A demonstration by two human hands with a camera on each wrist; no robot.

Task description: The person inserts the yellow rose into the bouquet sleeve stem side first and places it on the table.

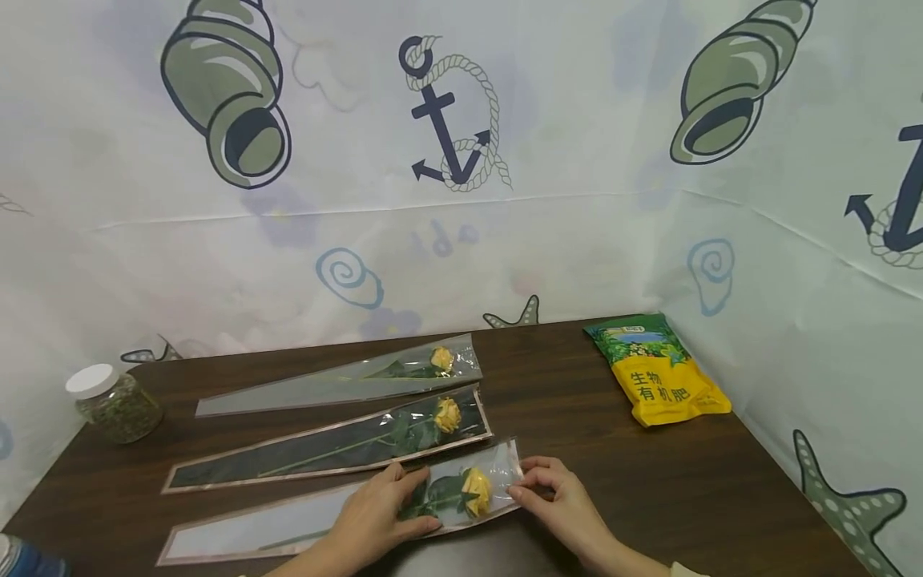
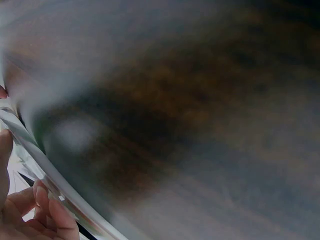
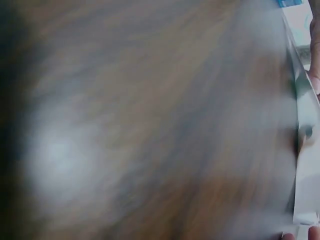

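The nearest yellow rose [image 1: 476,490] lies in a long clear sleeve with a white backing [image 1: 267,525] and a pinkish border. My left hand [image 1: 385,509] grips this sleeve across its width, left of the bloom, thumb at the near edge and fingers at the far one. At the wide right end, my right hand [image 1: 558,505] pinches the sleeve's rim between thumb and fingers. Both wrist views mostly show blurred dark tabletop, with the pale sleeve edge [image 2: 70,192] at the side; in the right wrist view the sleeve [image 3: 307,175] runs down the right side.
Behind lie a second rose in a black-backed sleeve [image 1: 324,450] and a third in a grey translucent sleeve [image 1: 288,391]. A white-lidded jar [image 1: 118,409] stands at left, a blue-sided container [image 1: 32,557] at the near left corner. A green-and-yellow bag [image 1: 656,369] lies back right on the brown table [image 1: 692,481].
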